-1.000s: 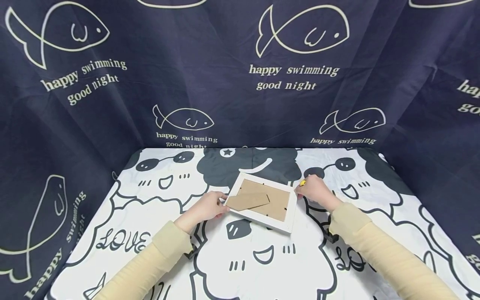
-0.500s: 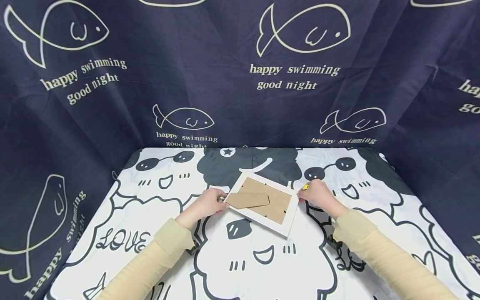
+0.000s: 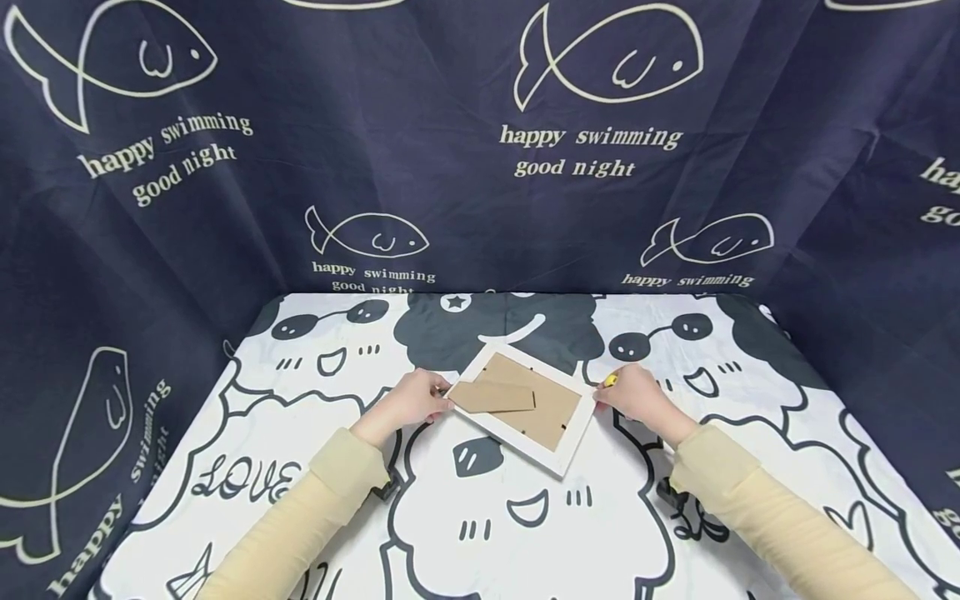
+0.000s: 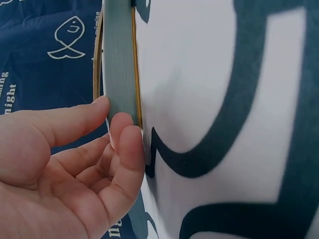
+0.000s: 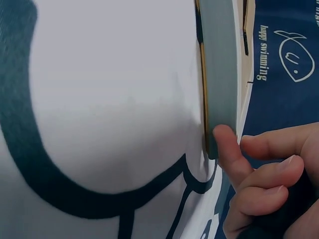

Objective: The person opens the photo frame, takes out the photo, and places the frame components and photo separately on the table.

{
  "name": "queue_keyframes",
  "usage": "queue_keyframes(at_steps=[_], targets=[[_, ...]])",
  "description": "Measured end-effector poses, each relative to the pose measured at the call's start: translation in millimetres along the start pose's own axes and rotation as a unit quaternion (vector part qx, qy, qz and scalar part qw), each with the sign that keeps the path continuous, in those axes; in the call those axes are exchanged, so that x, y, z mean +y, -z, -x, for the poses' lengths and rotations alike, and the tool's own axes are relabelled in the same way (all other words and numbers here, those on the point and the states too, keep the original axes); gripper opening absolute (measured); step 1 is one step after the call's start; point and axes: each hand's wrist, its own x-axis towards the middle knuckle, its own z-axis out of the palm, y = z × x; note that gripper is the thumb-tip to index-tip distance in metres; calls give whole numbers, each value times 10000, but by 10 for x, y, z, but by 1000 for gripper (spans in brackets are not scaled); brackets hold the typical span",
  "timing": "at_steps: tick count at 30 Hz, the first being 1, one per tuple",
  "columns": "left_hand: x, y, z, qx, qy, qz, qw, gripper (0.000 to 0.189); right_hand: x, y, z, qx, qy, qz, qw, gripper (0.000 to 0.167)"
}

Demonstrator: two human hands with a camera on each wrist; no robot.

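Note:
A white picture frame [image 3: 523,432] lies face down on the patterned cloth, turned at an angle. Its brown backing board [image 3: 551,417] shows, with a brown stand flap [image 3: 495,397] across it and small dark tabs around the edge. My left hand [image 3: 411,398] pinches the left corner; in the left wrist view its thumb is at the back edge, fingertips [image 4: 130,142] against the side. The right corner is held by my right hand [image 3: 636,393], thumb and forefinger at the edge. A yellow-ended object [image 3: 611,380] sticks out of that hand; a dark part [image 5: 294,211] shows in the palm, its kind unclear.
A black and white cartoon cloth [image 3: 480,533] covers the table. Dark blue curtains [image 3: 465,125] with fish drawings stand around its back and sides.
The picture frame has turned clockwise on the cloth: its near corner has swung toward me and left, and its left corner has moved slightly away. Both hands have kept hold of it.

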Motion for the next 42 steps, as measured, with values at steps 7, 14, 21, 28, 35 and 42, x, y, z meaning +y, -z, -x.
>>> queue_keyframes(at_steps=[7,14,21,28,35,42], targets=[[-7,23,-30,-14,48,141,9999,19,-10,1,35,-77,-140,-79,9998,19],[15,33,-37,5,134,210,9997,20,-2,-7,50,-16,-54,-85,9999,19],[1,40,-48,116,123,178,9997,21,1,-30,82,-68,-47,-128,9999,18],[-21,38,-61,136,185,175,9996,19,-24,-32,102,-110,-175,-189,9996,16],[21,32,-23,229,355,196,9989,29,-6,-40,89,-131,-119,-66,9998,16],[61,-6,24,354,308,31,9989,39,0,60,75,-328,21,111,9994,26]])
